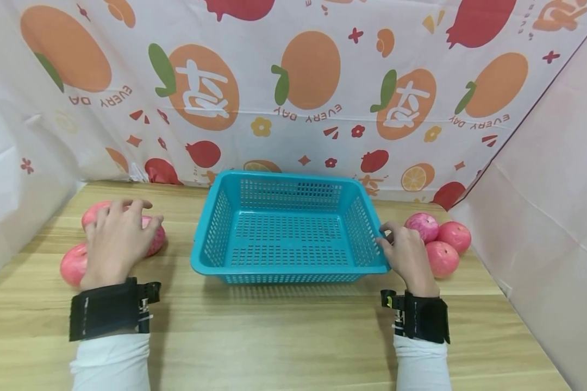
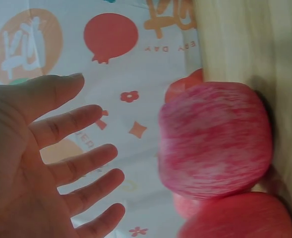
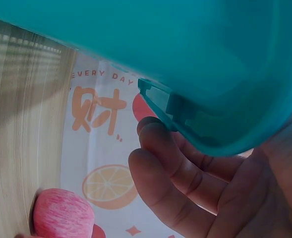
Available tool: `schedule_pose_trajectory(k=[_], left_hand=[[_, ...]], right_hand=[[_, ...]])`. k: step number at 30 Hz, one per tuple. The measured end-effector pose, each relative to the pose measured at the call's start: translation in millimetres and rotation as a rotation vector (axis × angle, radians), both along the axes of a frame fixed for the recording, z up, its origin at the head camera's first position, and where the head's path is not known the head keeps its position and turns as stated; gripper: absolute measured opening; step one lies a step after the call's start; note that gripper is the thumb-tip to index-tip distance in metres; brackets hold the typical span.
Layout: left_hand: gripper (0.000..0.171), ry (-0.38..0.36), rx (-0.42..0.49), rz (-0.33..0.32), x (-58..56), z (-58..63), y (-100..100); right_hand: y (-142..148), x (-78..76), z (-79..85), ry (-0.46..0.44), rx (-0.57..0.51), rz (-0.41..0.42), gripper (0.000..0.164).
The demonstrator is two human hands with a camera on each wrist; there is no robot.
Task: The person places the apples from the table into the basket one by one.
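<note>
My left hand point(image 1: 117, 239), fingers spread, hovers over three apples at the left of the table. A streaky pink apple point(image 2: 215, 141) and a redder apple point(image 2: 240, 218) are beside its open palm in the left wrist view, apart from the fingers. In the middle stands a blue-green plastic basket point(image 1: 293, 270) with slotted walls and nothing inside. My right hand point(image 1: 410, 255) grips the basket's right rim, the thumb at its inner side. From below, in the right wrist view, curled fingers point(image 3: 160, 183) hook under the rim's edge.
Three more apples point(image 1: 442, 259) sit clustered just right of my right hand. The wooden table point(image 1: 274, 336) backs onto a white fruit-printed cloth point(image 1: 254, 146), with pale sheets at both sides. Black straps with small cameras sit on both wrists.
</note>
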State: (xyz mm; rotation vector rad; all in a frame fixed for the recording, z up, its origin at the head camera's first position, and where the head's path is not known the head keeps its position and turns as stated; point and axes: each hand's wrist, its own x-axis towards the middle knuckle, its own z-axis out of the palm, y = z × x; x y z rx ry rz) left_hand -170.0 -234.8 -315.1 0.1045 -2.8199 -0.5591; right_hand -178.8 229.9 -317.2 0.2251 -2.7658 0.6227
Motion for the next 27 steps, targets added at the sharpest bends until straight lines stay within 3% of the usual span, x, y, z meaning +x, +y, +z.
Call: schedule_pose_trajectory(k=[8,17,27], left_hand=[[0.047,-0.030,0.001,0.009,-6.3,-10.4,-5.0],[0.055,-0.087,-0.004,0.036,-5.7,-21.3,-11.3],[0.064,-0.122,0.006,0.055,-8.2,-26.2,-13.0]], right_hand=[[-0.4,-0.1,0.4,0.007,-0.002,-0.003,0.029],[-0.2,0.2,-0.2,0.001,-0.005,-0.006,0.029],[-0.3,0.8,0.0,0.007,-0.008,-0.006,0.029]])
